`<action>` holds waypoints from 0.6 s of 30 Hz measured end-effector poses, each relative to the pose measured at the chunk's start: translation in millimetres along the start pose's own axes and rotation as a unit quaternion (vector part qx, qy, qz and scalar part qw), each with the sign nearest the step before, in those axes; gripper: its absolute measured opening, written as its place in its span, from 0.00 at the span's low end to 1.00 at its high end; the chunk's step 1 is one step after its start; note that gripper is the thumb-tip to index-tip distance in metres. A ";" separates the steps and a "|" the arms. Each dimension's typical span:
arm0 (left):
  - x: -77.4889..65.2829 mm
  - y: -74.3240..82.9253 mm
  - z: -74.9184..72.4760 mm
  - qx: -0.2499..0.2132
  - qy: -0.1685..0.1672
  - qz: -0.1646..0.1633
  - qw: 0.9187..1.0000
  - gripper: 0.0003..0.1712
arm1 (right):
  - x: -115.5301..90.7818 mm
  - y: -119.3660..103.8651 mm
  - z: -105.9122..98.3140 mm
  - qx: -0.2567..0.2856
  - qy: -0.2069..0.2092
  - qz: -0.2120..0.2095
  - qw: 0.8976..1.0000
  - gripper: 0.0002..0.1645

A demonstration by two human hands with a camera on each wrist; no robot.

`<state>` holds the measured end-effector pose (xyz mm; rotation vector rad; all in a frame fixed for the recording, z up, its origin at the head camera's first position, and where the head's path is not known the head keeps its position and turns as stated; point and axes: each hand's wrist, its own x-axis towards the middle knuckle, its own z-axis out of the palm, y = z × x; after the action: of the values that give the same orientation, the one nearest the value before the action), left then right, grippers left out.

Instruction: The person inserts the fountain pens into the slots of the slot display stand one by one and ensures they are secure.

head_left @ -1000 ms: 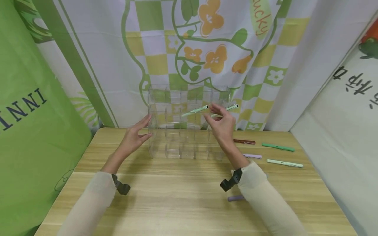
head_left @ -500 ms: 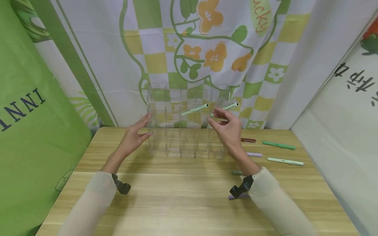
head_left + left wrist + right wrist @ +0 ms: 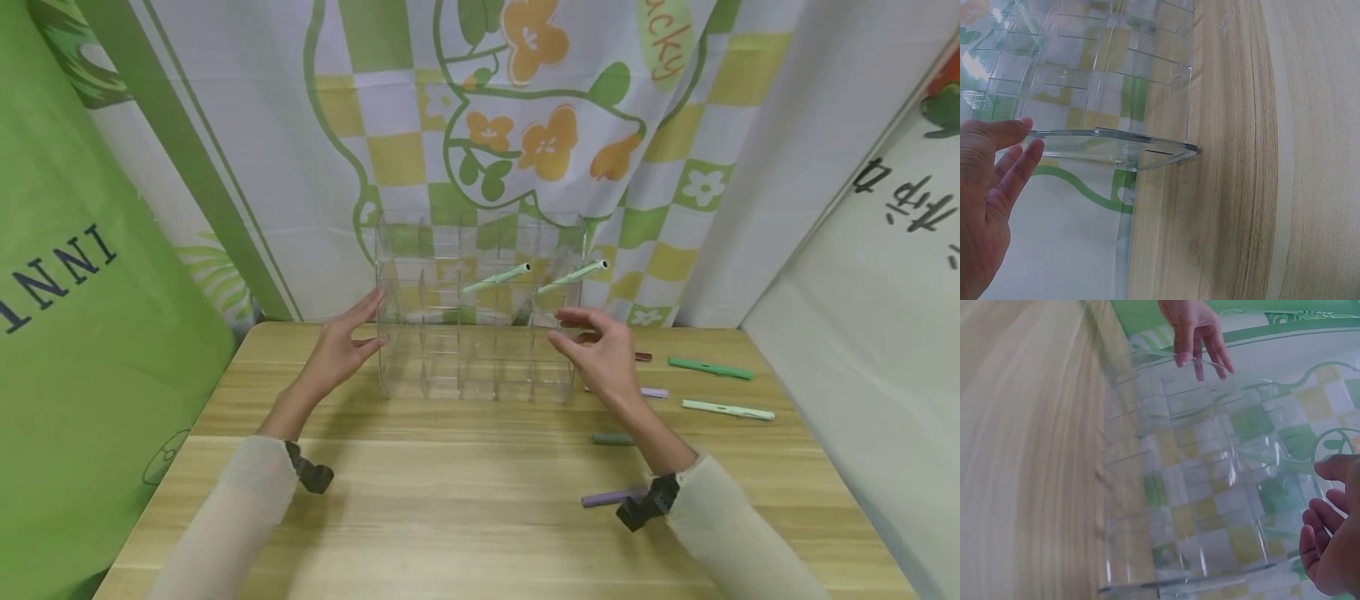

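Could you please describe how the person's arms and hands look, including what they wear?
The person wears pale cream sleeves. At each cuff sits a black strap with a small black device. The left hand and right hand are bare, without gloves.

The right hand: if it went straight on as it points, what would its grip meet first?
Probably the clear rack, near its right edge, ahead of the right hand; how far off is hard to judge.

head view looks forward and down — both wrist views, closer, share the clear rack (image 3: 477,310).
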<state>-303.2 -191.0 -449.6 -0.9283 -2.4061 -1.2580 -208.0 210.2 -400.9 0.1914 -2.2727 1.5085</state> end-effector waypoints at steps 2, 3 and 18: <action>-0.2 -0.2 -0.2 0.001 -0.001 -0.002 1.000 0.48 | -3.6 3.5 -4.0 -0.008 -0.011 0.001 1.000 0.19; -0.2 -0.1 -0.3 0.001 -0.001 -0.003 1.000 0.48 | -5.1 5.5 -6.0 -0.011 -0.018 0.002 1.000 0.19; 0.9 -0.3 0.8 -0.004 0.001 -0.005 1.000 0.47 | -24.4 37.0 -34.3 -0.070 -0.087 -0.031 0.993 0.18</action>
<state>-304.0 -190.1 -449.7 -0.9185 -2.4078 -1.2723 -189.3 253.8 -430.7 0.3618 -2.4752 1.3418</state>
